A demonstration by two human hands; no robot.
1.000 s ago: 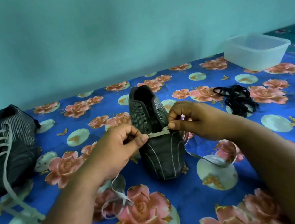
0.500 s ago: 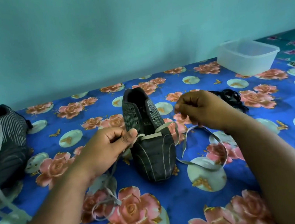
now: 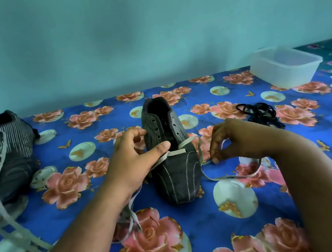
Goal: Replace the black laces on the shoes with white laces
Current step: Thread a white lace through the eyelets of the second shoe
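A dark striped shoe (image 3: 174,168) lies in the middle of the bed, toe towards me. A white lace (image 3: 175,152) crosses its lowest eyelets. My left hand (image 3: 133,162) grips the shoe's left flank, thumb on top by the eyelets, and the lace's left end trails out under my palm. My right hand (image 3: 236,138) is curled beside the shoe's right side, low over the sheet, and the lace's right part loops up into it. A second shoe (image 3: 6,167) at far left carries a white lace. Removed black laces (image 3: 260,112) lie bunched behind my right hand.
A clear plastic tub (image 3: 285,67) stands at the back right near the bed's edge. A teal wall runs along the far side of the blue floral sheet (image 3: 200,226). Long white lace ends from the left shoe sprawl over the sheet at front left.
My right hand has dropped from above the shoe to its right side, bringing the lace loop down. My left hand let go of its pinch on the lace and spread onto the shoe's flank.
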